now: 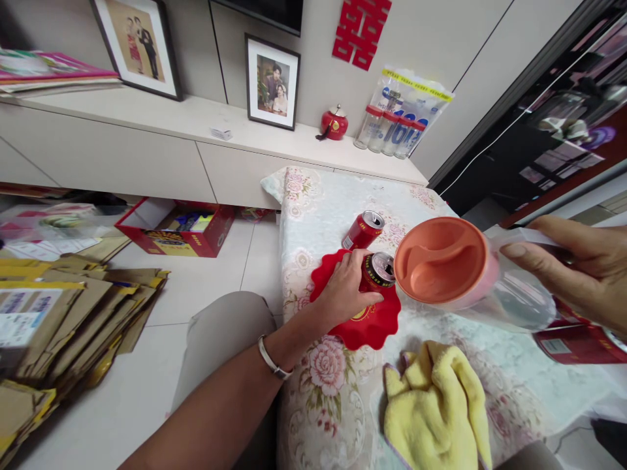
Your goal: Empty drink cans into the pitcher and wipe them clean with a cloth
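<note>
My left hand (343, 287) is wrapped round a red drink can (381, 269), with its thumb on the near side. That can is over a red scalloped plate (367, 333); its base is hidden. On the right, my right hand (582, 274) grips the handle of a clear pitcher (519, 301), held tilted above the table. The pitcher's orange lid (443, 261) faces me, close beside the held can. Just behind the plate stands a second red can (365, 230). Another red can (573, 344) shows below my right hand, partly covered.
A crumpled yellow cloth (435, 405) lies on the flowered tablecloth (328, 372) near me. On the ledge behind are framed photos (273, 81), a red jar (334, 123) and several red-capped glass jars (389, 134). Flattened cardboard (73, 326) and a red box (196, 235) lie on the floor.
</note>
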### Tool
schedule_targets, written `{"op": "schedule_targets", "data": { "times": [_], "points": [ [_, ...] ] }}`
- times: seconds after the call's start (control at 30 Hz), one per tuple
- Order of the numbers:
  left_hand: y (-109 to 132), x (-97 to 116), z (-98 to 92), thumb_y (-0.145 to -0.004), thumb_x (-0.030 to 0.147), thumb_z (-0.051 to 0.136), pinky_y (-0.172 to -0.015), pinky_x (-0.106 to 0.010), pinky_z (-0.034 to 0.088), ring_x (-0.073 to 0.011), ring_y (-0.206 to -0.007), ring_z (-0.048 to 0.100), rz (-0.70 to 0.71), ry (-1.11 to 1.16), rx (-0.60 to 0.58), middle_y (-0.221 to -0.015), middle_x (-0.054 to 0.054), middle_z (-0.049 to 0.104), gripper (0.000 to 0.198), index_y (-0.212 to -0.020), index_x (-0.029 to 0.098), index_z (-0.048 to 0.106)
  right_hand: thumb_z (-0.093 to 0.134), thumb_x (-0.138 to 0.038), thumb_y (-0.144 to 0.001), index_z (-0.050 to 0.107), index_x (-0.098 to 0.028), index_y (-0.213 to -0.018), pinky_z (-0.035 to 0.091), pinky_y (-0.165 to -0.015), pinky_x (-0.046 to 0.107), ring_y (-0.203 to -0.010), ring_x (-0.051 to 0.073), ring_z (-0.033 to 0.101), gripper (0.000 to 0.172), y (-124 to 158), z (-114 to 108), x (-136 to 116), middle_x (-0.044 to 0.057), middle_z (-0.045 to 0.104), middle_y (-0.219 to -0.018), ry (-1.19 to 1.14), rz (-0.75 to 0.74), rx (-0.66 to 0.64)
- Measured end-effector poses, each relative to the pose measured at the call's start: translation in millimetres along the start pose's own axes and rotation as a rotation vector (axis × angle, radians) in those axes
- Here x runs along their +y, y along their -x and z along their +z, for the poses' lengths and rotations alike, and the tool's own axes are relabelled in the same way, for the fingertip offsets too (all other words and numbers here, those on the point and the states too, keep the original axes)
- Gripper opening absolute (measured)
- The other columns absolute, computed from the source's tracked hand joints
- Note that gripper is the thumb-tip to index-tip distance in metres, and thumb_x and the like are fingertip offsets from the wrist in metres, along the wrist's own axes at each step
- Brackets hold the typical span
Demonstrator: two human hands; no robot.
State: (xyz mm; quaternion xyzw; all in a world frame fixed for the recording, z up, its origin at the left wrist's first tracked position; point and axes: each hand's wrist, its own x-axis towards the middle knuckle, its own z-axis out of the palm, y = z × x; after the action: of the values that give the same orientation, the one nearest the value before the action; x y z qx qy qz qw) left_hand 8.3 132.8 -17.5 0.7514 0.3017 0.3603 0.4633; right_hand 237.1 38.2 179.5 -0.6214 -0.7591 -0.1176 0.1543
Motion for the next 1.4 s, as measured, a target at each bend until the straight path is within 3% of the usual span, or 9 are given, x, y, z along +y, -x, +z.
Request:
{"op": "schedule_targets", "data": {
  "times": [0.23, 1.4],
  "points": [
    [0, 0, 0.7, -0.071, 0.013, 0.077, -0.115, -0.051, 0.043, -0.0337, -0.131, 0.053, -0.001, -0.008, 0.000, -0.132, -0.015, 0.056, 0.065, -0.127, 0.019, 0.043, 0.052, -0.069, -0.092, 0.067, -0.027, -0.074, 0.027, -0.038, 0.034, -0.036, 0.016, 0.038, 0.048, 2, 0, -3, 0.002, 0.043, -0.046, -0.010, 0.121, 0.036],
    [0, -1, 0.8, -0.071, 0.013, 0.079, -0.115, -0.052, 0.044, -0.0341, -0.131, 0.053, -0.001, -0.007, 0.004, -0.132, -0.013, 0.056, 0.067, -0.126, 0.021, 0.042, 0.056, -0.066, -0.091, 0.067, -0.028, -0.081, 0.025, -0.031, 0.032, -0.033, 0.014, 0.036, 0.041, 2, -1, -9, -0.001, 0.039, -0.042, -0.058, 0.131, 0.043]
  ]
}}
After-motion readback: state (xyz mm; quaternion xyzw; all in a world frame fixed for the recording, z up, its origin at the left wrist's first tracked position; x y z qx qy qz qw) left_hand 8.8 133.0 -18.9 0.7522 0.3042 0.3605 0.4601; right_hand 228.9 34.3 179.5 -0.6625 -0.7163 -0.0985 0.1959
